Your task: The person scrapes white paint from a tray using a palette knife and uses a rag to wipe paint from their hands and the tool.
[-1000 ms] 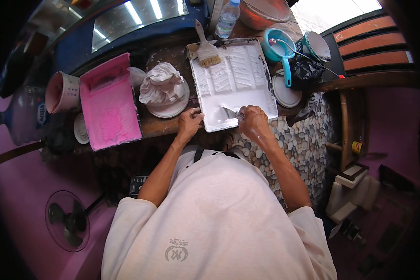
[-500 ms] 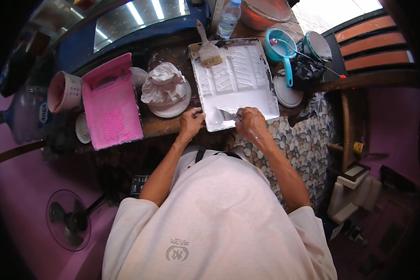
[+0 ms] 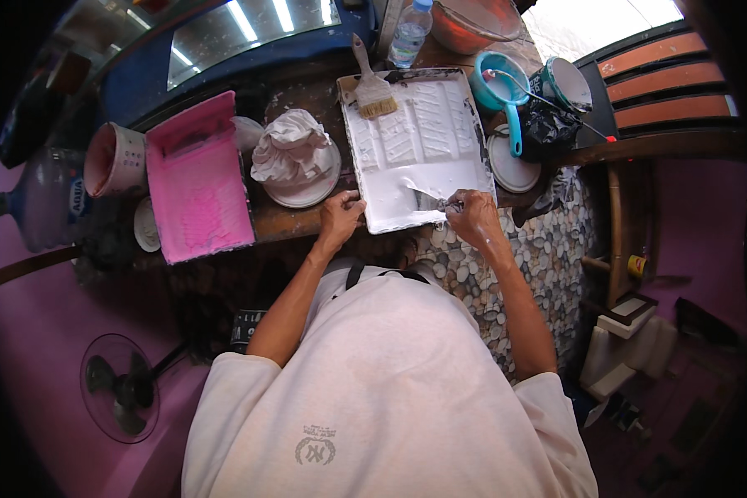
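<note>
A white paint tray [image 3: 350,124] lies on the bench in front of me, its ridged slope and near well coated with white paint [image 3: 388,184]. My right hand [image 3: 476,218] is closed round the handle of a putty knife [image 3: 425,199], whose blade dips into the paint at the near right of the well. At the tray's near left corner, my left hand [image 3: 340,217] pinches the rim between thumb and fingers. A flat paintbrush [image 3: 375,93] with pale bristles rests across the tray's far left part.
Left of the tray are a crumpled white cloth [image 3: 290,145] on a round lid, a pink paint tray [image 3: 199,191] and a tub [image 3: 112,162]. On the right stand a turquoise dipper [image 3: 498,79], a paint can [image 3: 566,83] and a roller frame [image 3: 548,100]. A water bottle [image 3: 409,35] stands behind.
My right hand and the putty knife have moved right through the paint, toward the tray's near right corner. My left hand stays on the rim.
</note>
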### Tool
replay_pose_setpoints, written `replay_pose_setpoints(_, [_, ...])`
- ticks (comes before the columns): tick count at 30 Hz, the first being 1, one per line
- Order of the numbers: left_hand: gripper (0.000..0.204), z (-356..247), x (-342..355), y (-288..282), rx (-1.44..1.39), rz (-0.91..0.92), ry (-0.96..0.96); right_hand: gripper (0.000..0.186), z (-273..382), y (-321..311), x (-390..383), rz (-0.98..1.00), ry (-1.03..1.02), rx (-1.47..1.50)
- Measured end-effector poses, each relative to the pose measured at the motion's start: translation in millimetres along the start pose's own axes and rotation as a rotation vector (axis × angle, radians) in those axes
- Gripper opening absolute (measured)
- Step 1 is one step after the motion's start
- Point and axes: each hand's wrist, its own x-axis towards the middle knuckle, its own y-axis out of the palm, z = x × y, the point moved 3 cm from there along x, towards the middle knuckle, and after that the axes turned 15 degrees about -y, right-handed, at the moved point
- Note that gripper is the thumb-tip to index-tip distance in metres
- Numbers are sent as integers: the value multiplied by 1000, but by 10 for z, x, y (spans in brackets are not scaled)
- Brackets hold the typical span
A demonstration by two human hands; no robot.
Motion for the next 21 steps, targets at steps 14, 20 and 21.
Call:
replay_pose_setpoints(14, [29, -18, 14, 9, -7, 10, -5, 16, -406, -236, -252, -148, 72, -170])
replay_pose_setpoints(20, [28, -31, -5, 11, -8, 9, -29, 16, -258, -233, -278, -205, 19, -205])
replay_pose_setpoints(21, [28, -40, -14, 14, -6, 11, -29, 16, -221, -171, -273, -133, 22, -223])
